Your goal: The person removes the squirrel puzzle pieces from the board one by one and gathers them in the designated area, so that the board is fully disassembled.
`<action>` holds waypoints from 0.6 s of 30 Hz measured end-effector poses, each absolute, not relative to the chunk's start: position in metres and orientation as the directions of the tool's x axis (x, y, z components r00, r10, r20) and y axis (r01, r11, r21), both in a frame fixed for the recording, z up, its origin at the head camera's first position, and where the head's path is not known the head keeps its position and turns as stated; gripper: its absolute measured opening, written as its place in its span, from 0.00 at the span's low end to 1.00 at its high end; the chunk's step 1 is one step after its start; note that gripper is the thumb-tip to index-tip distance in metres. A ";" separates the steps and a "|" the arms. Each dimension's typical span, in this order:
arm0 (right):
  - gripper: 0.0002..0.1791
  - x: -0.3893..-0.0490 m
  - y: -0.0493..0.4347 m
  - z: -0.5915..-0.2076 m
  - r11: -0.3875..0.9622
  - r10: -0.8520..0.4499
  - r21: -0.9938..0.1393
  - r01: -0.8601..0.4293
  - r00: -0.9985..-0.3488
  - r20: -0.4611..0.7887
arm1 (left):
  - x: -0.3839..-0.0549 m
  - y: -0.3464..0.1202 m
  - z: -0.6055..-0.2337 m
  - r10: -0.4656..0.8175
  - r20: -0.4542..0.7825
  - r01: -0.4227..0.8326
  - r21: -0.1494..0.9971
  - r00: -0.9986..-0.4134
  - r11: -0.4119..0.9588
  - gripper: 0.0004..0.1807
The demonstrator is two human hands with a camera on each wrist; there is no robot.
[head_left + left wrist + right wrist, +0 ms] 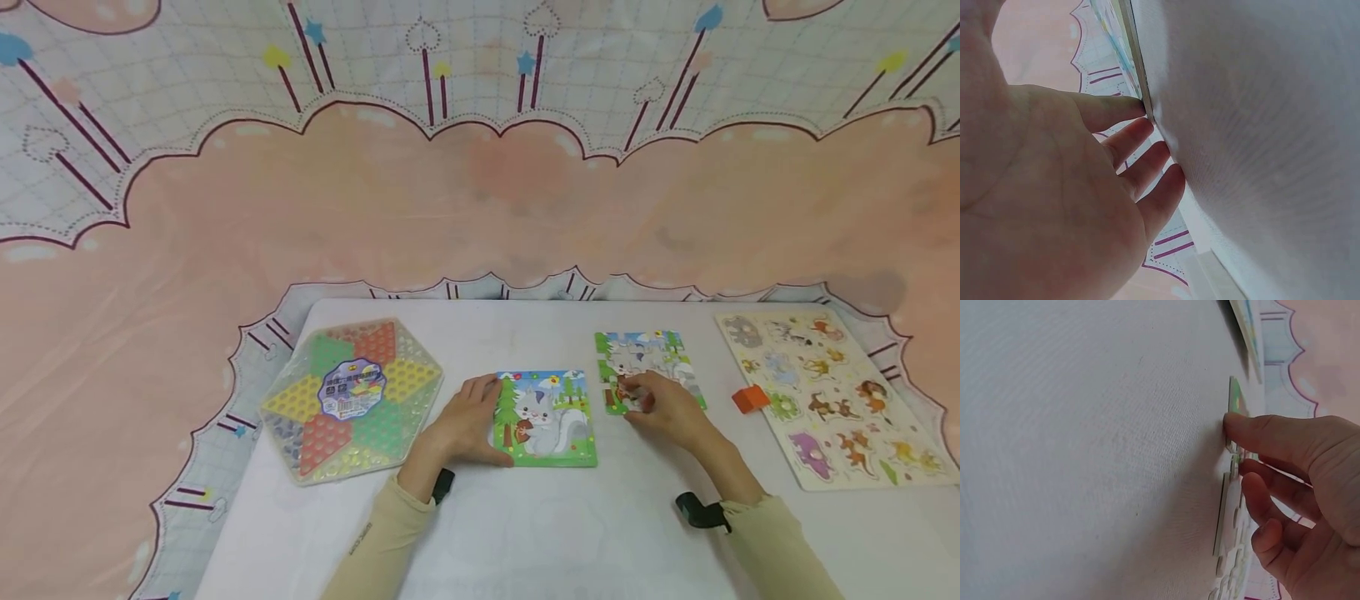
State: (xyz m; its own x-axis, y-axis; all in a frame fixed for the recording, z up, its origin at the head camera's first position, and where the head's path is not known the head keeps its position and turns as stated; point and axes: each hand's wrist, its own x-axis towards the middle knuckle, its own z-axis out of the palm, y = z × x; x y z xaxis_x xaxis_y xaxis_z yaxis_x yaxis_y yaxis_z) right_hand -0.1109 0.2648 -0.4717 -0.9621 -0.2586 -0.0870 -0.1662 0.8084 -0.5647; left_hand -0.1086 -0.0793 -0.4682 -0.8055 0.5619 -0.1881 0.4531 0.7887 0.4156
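A squirrel picture puzzle [553, 421] lies on the white table in the head view. Along its left side rests my left hand [467, 421], thumb by the lower left corner; in the left wrist view an extended fingertip [1138, 107] touches the board's edge. To the right is a second squirrel puzzle [671, 350] made of separate pieces, gaps showing between them. My right hand [667, 408] is over its lower left part and pinches a puzzle piece [1233, 397] between thumb and fingers, low over the table. The hand hides part of that puzzle.
A hexagonal Chinese checkers set [405, 417] in clear wrap lies at the left. On the right lies an animal peg board [806, 429], with an orange block [750, 399] against its left edge. A patterned cloth [480, 200] hangs behind the table [555, 533].
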 end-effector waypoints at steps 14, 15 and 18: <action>0.23 -0.112 0.259 -0.477 0.804 -0.280 -0.528 -0.272 -0.958 0.066 | -0.108 -0.082 -0.469 0.559 -0.201 0.450 0.410 -0.804 0.794 0.63; 0.23 -0.111 0.258 -0.477 0.807 -0.277 -0.517 -0.285 -0.956 0.095 | -0.109 -0.081 -0.468 0.556 -0.199 0.448 0.408 -0.807 0.795 0.62; 0.21 -0.110 0.253 -0.476 0.809 -0.271 -0.497 -0.313 -0.950 0.156 | -0.112 -0.078 -0.467 0.549 -0.176 0.444 0.414 -0.817 0.794 0.57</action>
State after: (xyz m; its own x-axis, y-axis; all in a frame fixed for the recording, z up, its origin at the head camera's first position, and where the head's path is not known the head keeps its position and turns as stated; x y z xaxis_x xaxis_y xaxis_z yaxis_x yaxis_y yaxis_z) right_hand -0.1096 0.2527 -0.4761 -0.9498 -0.2710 0.1561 -0.3126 0.8093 -0.4972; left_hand -0.1122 -0.0781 -0.4669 -0.8174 0.5486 -0.1759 0.4440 0.7944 0.4144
